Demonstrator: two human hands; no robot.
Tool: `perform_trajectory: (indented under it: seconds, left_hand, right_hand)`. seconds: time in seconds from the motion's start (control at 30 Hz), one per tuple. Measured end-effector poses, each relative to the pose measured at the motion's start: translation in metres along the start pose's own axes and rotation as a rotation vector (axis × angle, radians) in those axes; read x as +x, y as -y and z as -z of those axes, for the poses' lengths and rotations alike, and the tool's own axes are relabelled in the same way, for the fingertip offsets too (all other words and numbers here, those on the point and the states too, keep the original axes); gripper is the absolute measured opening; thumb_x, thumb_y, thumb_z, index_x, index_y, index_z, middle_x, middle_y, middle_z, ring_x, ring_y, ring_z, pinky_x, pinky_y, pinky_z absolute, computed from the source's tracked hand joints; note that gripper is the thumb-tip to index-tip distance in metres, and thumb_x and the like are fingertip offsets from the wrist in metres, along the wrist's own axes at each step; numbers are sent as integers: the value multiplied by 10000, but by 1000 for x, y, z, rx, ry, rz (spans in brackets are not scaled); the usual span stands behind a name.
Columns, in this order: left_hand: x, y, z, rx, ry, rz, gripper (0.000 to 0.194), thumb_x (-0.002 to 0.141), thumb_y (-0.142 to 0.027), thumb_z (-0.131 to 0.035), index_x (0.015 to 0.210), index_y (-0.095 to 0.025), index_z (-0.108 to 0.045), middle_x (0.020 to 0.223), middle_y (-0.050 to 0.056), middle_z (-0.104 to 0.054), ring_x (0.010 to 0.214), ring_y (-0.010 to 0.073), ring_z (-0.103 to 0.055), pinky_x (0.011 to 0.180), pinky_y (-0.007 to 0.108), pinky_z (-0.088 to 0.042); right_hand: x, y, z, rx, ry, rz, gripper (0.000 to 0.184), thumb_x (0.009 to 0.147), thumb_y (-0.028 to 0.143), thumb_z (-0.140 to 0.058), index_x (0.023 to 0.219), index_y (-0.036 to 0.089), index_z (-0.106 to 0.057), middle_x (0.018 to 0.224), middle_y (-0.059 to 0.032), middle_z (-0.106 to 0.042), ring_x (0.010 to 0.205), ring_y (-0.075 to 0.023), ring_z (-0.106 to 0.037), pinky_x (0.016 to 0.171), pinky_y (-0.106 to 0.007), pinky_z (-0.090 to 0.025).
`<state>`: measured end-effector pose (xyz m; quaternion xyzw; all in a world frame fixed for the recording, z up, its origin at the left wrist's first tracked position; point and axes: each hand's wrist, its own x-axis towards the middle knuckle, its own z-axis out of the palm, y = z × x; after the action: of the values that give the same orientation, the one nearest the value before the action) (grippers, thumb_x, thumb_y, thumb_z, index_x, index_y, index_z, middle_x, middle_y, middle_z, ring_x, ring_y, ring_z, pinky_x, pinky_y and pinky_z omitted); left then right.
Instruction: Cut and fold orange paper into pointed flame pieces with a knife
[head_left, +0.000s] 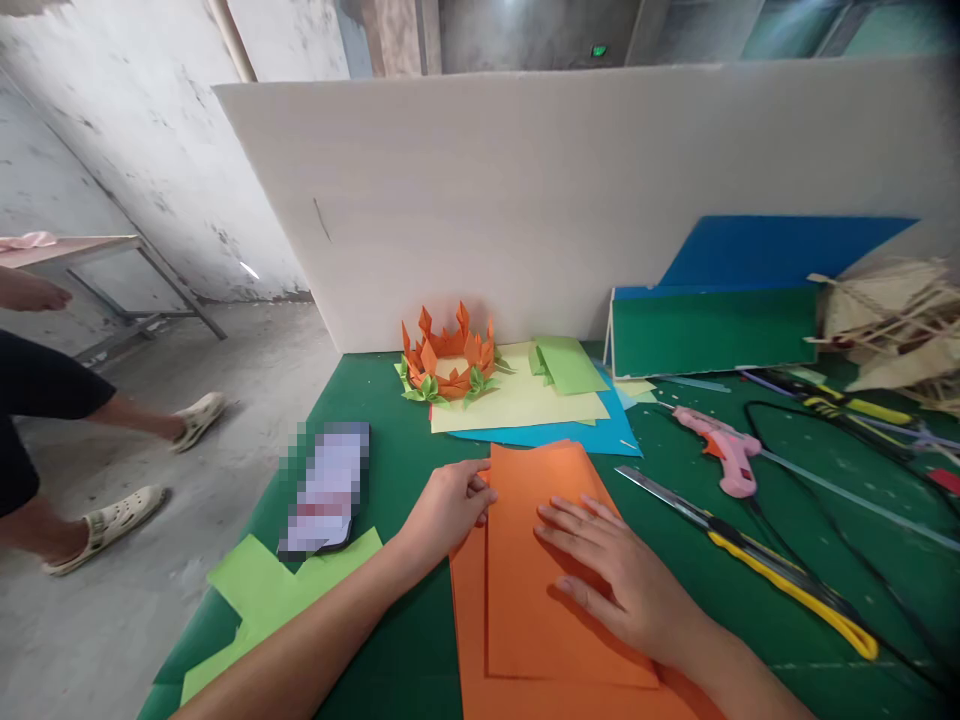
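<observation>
A folded orange sheet of paper (529, 610) lies over a larger orange sheet (471, 650) in front of me. My left hand (450, 505) has its fingers curled together at the folded sheet's upper left edge, gripping it. Flat on the right part of the same sheet rests my right hand (611, 570), fingers spread. Just beyond the orange paper are a yellow sheet (517, 405) and a blue sheet (540, 438). An orange paper crown (450, 360) with green leaves stands at their left.
A utility knife (750, 560) with its blade out lies right of my right hand. Beyond it are a pink glue gun (724, 450) and its cord. A phone (328, 485) and light green paper (262, 600) lie left. A white board (525, 200) closes the back; a person (52, 400) is far left.
</observation>
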<state>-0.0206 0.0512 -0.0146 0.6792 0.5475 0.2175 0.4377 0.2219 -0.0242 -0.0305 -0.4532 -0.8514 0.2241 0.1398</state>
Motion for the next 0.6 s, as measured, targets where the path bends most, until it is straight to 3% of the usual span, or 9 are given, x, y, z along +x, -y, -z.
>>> perform_trajectory:
  seconds: [0.17,0.27,0.43,0.5,0.6]
  left_hand:
    - [0,-1,0,42,15,-4,476,872,-246,-501,1326,-108,-544,632,-33,-627,583,157,-617,593,256,-465]
    - [-2,-2,-1,143,-48,-64,462,868,-203,-522,1322,-117,-506,696,-18,-657,671,172,-622,627,261,-451]
    - [-4,-3,-4,318,-99,-202,167,875,-117,-504,984,-168,-620,821,22,-684,816,192,-626,705,276,-439]
    - [-4,-3,-4,355,-93,-225,156,874,-96,-505,868,-180,-635,876,25,-698,854,194,-630,742,283,-442]
    - [-4,-2,-5,409,-102,-233,172,880,-92,-511,851,-177,-659,898,38,-698,873,201,-632,773,296,-448]
  right_hand:
    - [0,-2,-2,0,17,1,545,981,480,-458,1496,339,-348,1557,13,-358,1453,-259,-287,1193,-550,-221]
    - [0,-2,-2,-27,38,1,556,988,486,-435,1511,349,-303,1572,28,-322,1463,-247,-264,1198,-548,-212]
    - [-1,-2,-2,-69,61,15,561,1000,481,-402,1525,358,-250,1586,37,-282,1470,-239,-242,1195,-543,-222]
    - [-1,-3,-2,-80,55,26,561,1003,474,-399,1528,360,-239,1588,34,-276,1470,-240,-242,1193,-537,-232]
    - [-2,-3,-3,-97,42,49,570,1003,458,-408,1532,359,-220,1588,26,-274,1468,-246,-246,1189,-535,-242]
